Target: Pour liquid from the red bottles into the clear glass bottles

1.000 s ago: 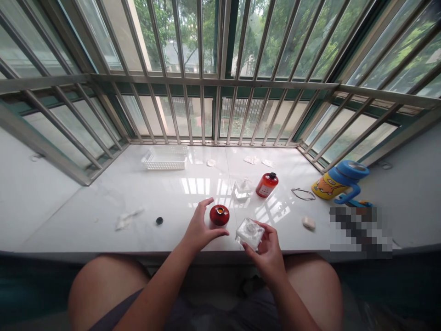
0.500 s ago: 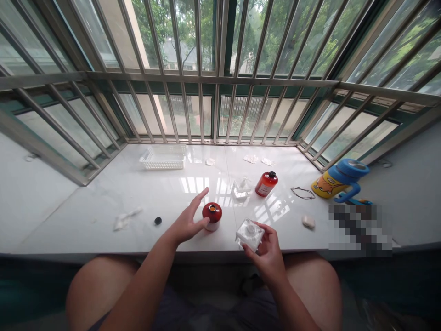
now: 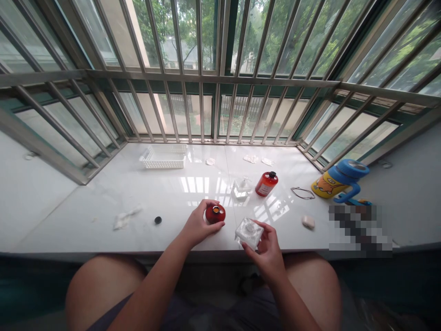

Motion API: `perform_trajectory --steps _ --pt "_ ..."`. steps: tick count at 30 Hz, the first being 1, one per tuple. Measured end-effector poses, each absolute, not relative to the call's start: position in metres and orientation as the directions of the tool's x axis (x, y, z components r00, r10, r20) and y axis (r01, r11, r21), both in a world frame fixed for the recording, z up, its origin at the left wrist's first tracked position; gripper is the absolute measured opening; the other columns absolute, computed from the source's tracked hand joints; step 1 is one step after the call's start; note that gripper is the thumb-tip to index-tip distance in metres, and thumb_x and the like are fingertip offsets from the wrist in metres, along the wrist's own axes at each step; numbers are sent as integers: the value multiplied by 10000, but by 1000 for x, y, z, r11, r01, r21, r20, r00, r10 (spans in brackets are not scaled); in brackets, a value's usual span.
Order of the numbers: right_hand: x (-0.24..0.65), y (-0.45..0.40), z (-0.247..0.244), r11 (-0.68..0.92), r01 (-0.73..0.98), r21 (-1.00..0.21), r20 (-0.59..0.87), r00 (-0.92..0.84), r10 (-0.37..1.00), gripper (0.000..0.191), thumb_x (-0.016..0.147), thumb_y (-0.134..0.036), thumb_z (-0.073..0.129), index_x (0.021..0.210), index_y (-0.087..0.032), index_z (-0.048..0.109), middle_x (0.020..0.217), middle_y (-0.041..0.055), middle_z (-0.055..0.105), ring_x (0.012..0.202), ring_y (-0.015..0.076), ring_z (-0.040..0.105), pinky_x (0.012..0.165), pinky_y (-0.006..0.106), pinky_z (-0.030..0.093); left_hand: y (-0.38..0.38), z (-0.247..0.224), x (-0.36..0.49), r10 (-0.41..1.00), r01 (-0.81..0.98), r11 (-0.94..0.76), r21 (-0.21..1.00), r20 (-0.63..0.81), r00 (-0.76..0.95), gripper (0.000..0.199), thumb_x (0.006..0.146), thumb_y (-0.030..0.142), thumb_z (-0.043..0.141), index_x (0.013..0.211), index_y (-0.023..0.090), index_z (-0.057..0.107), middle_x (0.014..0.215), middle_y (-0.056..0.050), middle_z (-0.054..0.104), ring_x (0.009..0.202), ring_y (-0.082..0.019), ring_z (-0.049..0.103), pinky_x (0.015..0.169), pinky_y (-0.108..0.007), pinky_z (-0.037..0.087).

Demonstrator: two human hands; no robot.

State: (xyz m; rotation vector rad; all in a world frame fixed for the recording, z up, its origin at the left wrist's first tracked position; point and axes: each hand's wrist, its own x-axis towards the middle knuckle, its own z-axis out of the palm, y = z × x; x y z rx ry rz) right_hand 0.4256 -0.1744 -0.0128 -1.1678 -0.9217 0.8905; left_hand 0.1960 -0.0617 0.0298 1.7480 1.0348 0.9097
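My left hand (image 3: 203,223) is wrapped round a red bottle (image 3: 217,213) whose uncapped mouth faces up. Between the thumb and fingers of my right hand (image 3: 267,243) is a clear square bottle (image 3: 248,232), held just to the right of the red one. A black cap (image 3: 158,220) lies on the white counter, left of my left hand. Beyond my hands stands a second red bottle (image 3: 266,185) with a black cap on. Beside it is another clear bottle with a pump top (image 3: 242,188).
A white plastic basket (image 3: 163,158) sits at the back left. Crumpled clear wrapping (image 3: 127,219) lies at the left. To the right are a bracelet-like loop (image 3: 303,193), a small pale block (image 3: 308,222) and a blue-and-yellow flask (image 3: 339,179). Metal bars (image 3: 213,80) line the window.
My left hand has moved right and closed round the open red bottle, which has shifted slightly to the right and away from me. My right hand stays nearly still with the clear bottle.
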Motion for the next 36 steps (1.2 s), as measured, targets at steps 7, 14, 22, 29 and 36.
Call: perform_trajectory --steps 7,14,22,29,36 --pt "422 -172 -17 166 -84 -983 129 334 934 703 747 -420 948 1332 -293 579 1437 126 662 1281 315 682 1013 466 620 -72 -1 212 837 46 -255 966 197 510 816 685 411 999 1321 280 505 1360 -97 671 1240 -324 696 1082 -472 568" --pt "419 -172 -15 187 -64 -980 158 320 934 679 757 -425 936 1329 -303 591 1415 111 663 1229 297 688 965 421 618 -72 -12 208 879 23 -120 993 95 467 1021 616 388 1042 1411 290 408 1316 -107 703 1180 -324 735 1060 -492 582" --pt "421 -171 -15 162 -5 -987 154 279 948 681 755 -418 924 1346 -309 604 1365 84 663 1180 277 681 925 369 610 -79 19 169 830 292 -329 898 127 544 793 776 319 906 1476 298 532 1472 -101 652 1344 -335 657 1163 -467 533" --pt "423 -175 -20 152 137 -979 174 166 971 657 797 -426 879 1380 -291 607 1389 101 634 1196 287 670 905 363 620 -77 17 166 799 401 -450 798 160 579 952 655 497 1007 1469 300 555 1446 -110 680 1326 -371 666 1154 -498 539" --pt "441 -172 -15 172 270 -947 174 -17 985 670 848 -389 860 1439 -291 562 1444 116 594 1264 293 645 968 385 619 -68 17 170 802 444 -449 775 132 582 983 510 547 1064 1356 289 635 1347 -103 742 1241 -389 707 1105 -523 548"
